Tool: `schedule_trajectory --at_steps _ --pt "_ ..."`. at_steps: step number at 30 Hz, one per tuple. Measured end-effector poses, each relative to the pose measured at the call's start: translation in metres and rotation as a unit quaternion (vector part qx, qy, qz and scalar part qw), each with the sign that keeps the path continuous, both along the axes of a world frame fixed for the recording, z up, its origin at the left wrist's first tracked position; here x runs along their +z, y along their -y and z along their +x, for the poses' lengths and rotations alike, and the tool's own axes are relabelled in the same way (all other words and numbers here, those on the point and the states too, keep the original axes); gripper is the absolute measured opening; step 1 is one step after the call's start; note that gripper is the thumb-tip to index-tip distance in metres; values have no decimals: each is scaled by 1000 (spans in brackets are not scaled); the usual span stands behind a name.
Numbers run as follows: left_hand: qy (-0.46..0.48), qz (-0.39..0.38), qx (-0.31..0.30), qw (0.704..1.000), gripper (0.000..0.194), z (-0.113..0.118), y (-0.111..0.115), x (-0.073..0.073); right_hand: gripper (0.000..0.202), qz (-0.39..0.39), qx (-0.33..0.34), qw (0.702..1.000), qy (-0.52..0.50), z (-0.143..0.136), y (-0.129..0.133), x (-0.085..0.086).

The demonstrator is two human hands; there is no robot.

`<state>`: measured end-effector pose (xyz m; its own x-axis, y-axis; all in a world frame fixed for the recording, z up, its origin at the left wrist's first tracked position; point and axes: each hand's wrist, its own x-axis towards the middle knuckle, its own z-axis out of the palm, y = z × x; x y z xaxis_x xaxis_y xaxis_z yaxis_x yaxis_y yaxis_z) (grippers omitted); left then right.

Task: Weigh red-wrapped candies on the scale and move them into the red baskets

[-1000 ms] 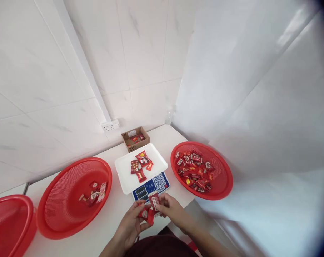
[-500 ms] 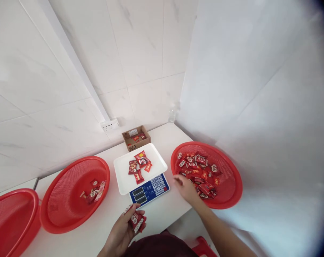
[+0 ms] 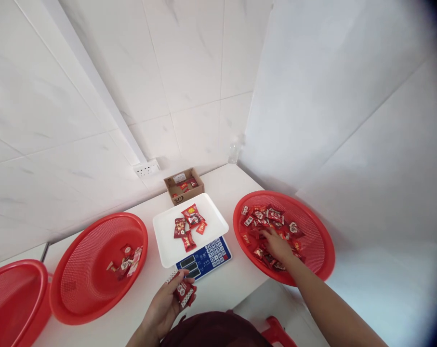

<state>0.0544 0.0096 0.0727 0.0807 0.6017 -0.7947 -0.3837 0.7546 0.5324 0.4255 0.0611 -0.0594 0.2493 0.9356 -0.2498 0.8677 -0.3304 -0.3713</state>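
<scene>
My left hand (image 3: 166, 304) is closed around red snack packets (image 3: 184, 291) with a dotted edge, in front of the scale. At the right, my right hand (image 3: 275, 245) reaches down among the red wrapped snacks (image 3: 272, 215) in the right red basket (image 3: 321, 231). Its fingertips are partly hidden among the wrappers, so a grip cannot be made out. Between the hands stands a blue digital scale (image 3: 204, 260) topped by a white tray (image 3: 167, 248). Several red packets (image 3: 192, 215) lie on that tray.
Left of the scale, a red basket (image 3: 81, 270) holds a few packets (image 3: 127, 262). Another red basket (image 3: 14, 299) is at the far left edge. Behind the tray sits a small cardboard box (image 3: 184, 193) with packets inside. A red stool (image 3: 278, 332) shows below the table.
My right hand has moved right and into the packets of the right basket from beside its rim. My left hand keeps its packets in nearly the same place. The view has shifted slightly.
</scene>
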Motion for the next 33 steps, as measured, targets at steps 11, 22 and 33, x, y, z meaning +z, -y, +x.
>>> schedule_trajectory --at_steps 11,22,33 --pt "-3 -8 -11 1000 25 -6 -2 -12 49 91 -171 977 94 6 -13 13" --pt "-2 -5 -9 1000 25 -4 2 -13 46 -57 142 988 22 -46 -13 -1" --pt "-7 -6 -3 1000 24 -7 9 -20 32 5 -12 995 -98 -2 0 -2"
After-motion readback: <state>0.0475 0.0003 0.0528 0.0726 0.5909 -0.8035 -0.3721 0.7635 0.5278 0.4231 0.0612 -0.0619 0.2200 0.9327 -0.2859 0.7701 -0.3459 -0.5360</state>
